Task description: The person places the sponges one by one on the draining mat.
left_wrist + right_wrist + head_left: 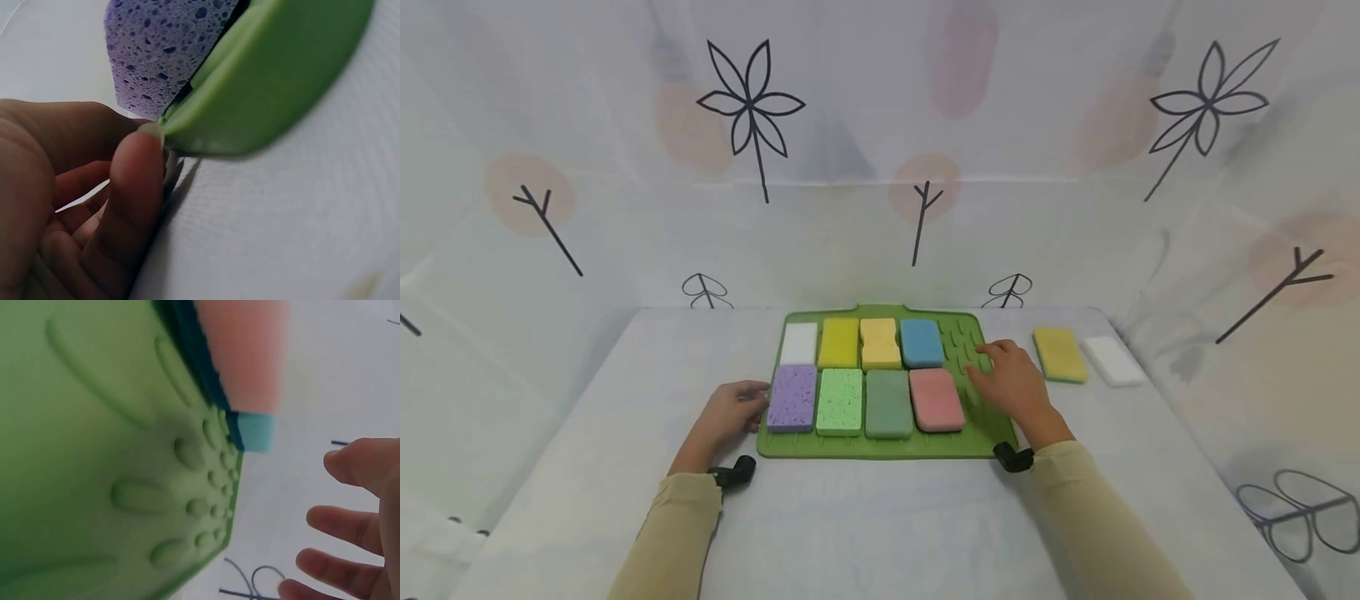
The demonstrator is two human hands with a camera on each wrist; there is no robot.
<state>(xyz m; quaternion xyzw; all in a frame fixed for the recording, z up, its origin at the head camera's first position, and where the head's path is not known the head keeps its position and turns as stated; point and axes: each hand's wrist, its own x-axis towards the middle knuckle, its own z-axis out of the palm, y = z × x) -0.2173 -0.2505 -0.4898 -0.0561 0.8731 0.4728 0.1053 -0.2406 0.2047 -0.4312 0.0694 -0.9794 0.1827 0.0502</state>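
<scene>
A green ribbed mat (850, 452) bears two rows of sponges. Its back row holds a white sponge (799, 343), a yellow one (838, 342), a pale-orange notched one (880, 343) and a blue one (922, 343). In front lie a porous purple sponge (792, 398), a speckled light-green one (840, 402), a darker green one (889, 403) and a pink one (937, 400). My left hand (733, 415) pinches the mat's left edge between thumb and finger, beside the purple sponge. Over the bare right part of the mat, my right hand (1013, 385) is spread, with nothing held.
To the right of the mat, a yellow sponge (1060, 354) with a green underside and a white sponge (1112, 361) lie on the white cloth-covered table (880, 525). A patterned white cloth (850, 233) hangs behind and at both sides.
</scene>
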